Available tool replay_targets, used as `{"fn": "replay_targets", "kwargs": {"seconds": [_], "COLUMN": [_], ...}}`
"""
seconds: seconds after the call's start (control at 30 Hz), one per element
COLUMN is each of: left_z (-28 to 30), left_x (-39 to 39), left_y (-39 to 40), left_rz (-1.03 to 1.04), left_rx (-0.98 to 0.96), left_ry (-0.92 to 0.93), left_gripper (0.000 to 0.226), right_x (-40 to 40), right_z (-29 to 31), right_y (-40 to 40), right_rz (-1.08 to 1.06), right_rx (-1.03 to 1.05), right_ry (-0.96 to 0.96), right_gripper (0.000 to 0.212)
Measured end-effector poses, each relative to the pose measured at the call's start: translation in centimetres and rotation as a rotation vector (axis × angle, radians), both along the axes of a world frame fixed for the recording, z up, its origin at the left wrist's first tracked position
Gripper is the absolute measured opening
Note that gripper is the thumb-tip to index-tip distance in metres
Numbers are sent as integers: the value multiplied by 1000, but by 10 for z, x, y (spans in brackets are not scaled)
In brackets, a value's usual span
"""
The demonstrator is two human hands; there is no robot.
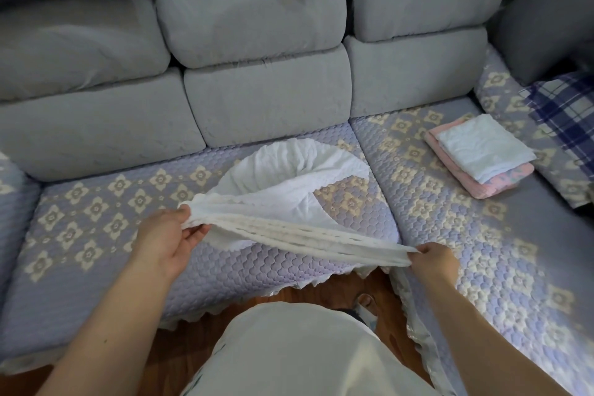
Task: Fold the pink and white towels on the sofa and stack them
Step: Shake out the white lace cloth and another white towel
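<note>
While its far part lies crumpled on the sofa [106,228] seat, a white towel [289,190] is held stretched above the seat's front edge, one end pinched by the left hand [170,238], the other by the right hand [434,259]. Further right on the sofa, a folded stack [479,154] is seen, white upon pink.

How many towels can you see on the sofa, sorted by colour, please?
White: 2, the unfolded white towel held by the left hand and right hand, and the folded white towel atop the stack.
Pink: 1, the folded pink towel beneath it; any further layers cannot be told.
Total: 3
</note>
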State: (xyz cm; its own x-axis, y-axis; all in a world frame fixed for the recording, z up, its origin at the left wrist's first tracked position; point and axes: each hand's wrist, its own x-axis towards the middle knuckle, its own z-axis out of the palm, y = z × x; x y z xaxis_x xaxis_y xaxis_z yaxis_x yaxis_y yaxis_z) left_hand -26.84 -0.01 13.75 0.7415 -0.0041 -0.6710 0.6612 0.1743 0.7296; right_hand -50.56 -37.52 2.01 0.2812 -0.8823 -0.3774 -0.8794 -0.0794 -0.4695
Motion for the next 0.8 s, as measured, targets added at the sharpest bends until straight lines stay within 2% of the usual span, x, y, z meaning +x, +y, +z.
{"fn": "replay_targets", "kwargs": {"seconds": [0.1, 0.17, 0.2, 0.3, 0.37, 0.43, 0.5, 0.57, 0.67, 0.73, 0.8], "left_z": [-5, -9, -11, -15, -17, -11, 3, 27, 98, 170, 252], "left_x": [0, -4, -7, -18, -21, -21, -13, 9, 61, 101, 131], "left_y": [6, 10, 11, 15, 19, 22, 23, 18, -2, -20, -33], "left_rz": [-9, -13, -15, -19, -23, -40, -57, -32, 61, 129, 181], "left_rx": [55, 76, 79, 67, 81, 132, 201, 168, -52, -224, -356], "left_ry": [7, 19, 28, 64, 82, 76, 39, -8, -197, -397, -593], "left_gripper": [30, 28, 26, 28, 32, 33, 31, 33, 32, 32, 32], "right_x": [-2, -1, 1, 15, 25, 34, 50, 76, 146, 198, 235], "right_z": [-5, -7, -5, -7, -6, 5, 30, 67, 159, 254, 360], "right_y": [2, 2, 3, -3, -6, -4, -6, -21, -66, -91, -101], "right_rz": [190, 189, 131, -228, -320, -237, -75, 133, 349, 359, 307], "right_rx": [-119, -159, -136, 87, 170, 137, 7, -150, -374, -531, -598], "right_ry": [108, 91, 53, -104, -119, -74, -58, -75, -193, -364, -521], "right_gripper": [17, 14, 13, 10, 13, 14, 10, 8, 20, 30, 35]}}
